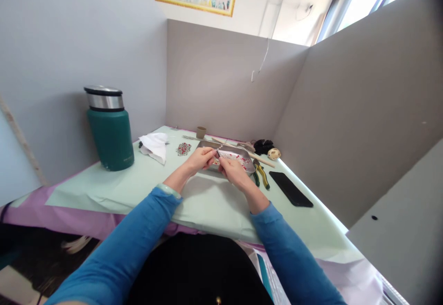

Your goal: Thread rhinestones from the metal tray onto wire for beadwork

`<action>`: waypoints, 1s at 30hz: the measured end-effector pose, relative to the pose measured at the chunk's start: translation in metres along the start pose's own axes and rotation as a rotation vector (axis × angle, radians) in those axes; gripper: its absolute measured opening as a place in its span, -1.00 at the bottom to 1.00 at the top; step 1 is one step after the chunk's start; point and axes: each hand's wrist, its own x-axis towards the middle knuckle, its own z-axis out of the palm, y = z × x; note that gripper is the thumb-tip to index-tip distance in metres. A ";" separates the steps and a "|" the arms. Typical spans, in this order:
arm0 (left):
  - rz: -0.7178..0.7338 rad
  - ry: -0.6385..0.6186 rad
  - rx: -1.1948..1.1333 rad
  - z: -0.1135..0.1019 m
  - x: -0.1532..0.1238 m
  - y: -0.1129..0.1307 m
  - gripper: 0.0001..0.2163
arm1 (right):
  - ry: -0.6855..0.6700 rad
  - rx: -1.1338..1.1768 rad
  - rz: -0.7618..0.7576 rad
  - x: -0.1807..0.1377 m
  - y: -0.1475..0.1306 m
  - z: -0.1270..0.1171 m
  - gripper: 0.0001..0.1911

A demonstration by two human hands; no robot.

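My left hand [204, 158] and my right hand [232, 170] meet over the near edge of a shallow metal tray [204, 144]. Both have their fingertips pinched together. From the left fingertips a thin pale strand [222, 145], seemingly beaded, slants up over the tray. Something small and dark shows between the two pinches; its kind is too small to tell. Red and pale bits [241, 159] lie scattered in the tray, partly hidden by my hands. A little pile of red and silvery beads [183, 149] sits on the cloth left of the tray.
Right of the tray lie yellow-and-green-handled pliers [263, 176] and a black phone [290, 188]. A wooden stick [263, 159] crosses the tray's far right side. A small brown cup [201, 132] stands behind. Leftward are white tissue [154, 146] and a green bottle [112, 136]. Grey partitions [224, 79] enclose the table.
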 end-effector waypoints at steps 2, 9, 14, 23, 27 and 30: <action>0.020 -0.011 0.019 -0.001 0.001 0.000 -0.78 | -0.045 0.096 0.007 0.001 0.000 0.000 -0.44; 0.150 0.171 0.545 -0.001 0.003 0.000 -0.71 | 0.099 -0.201 0.017 0.004 0.003 0.007 -0.49; 0.024 0.123 0.366 0.003 0.002 0.001 -0.70 | 0.031 -0.113 0.006 0.006 0.004 0.004 -0.46; -0.125 0.013 -0.002 0.003 0.001 0.001 -0.73 | 0.034 -0.069 -0.002 0.004 0.004 0.003 -0.47; -0.056 0.036 0.222 0.002 0.000 0.002 -0.72 | 0.026 -0.076 0.000 0.004 0.002 0.002 -0.46; 0.078 0.106 0.566 0.001 0.001 0.001 -0.71 | 0.004 -0.135 0.036 0.005 0.002 0.003 -0.47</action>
